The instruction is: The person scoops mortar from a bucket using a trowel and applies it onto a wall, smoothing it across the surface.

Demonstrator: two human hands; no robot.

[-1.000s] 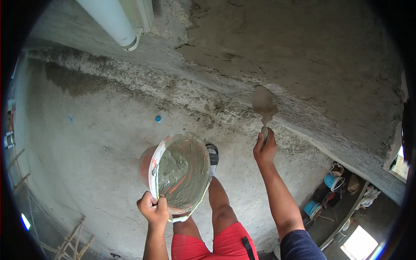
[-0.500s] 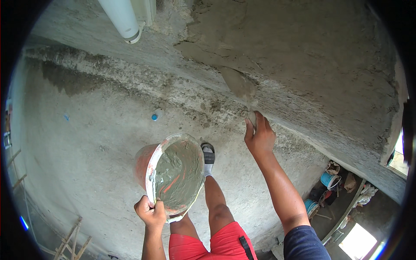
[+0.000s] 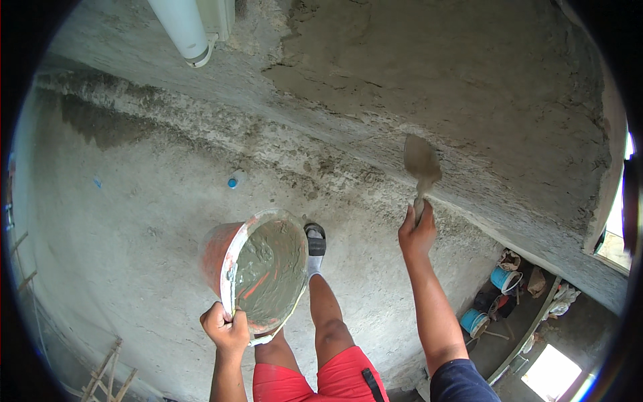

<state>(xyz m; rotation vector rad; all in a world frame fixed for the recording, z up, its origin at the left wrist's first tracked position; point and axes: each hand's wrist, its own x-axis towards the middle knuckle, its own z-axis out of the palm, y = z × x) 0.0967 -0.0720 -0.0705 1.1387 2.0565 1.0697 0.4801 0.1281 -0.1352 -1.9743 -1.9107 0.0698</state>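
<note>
My left hand (image 3: 222,327) grips the rim of a worn red-and-white bucket (image 3: 217,258) that holds wet grey mortar (image 3: 268,268), with a pale handle hanging round its lower side. My right hand (image 3: 418,231) holds the handle of a mortar-coated trowel (image 3: 422,161). The trowel's blade points up, in front of or against the rough plastered wall (image 3: 462,67); whether it touches the plaster I cannot tell.
A white pipe (image 3: 181,30) runs down the wall at top left. A blue-capped bottle (image 3: 236,181) stands on the concrete floor (image 3: 134,248). Blue buckets (image 3: 502,278) and sacks lie at the right near a window opening (image 3: 616,201). Wooden frames (image 3: 104,372) stand at lower left.
Since half a second ago my right hand and the trowel have moved right, the blade turning more upright after being angled left on the plaster. My left hand and the bucket have shifted slightly left.
</note>
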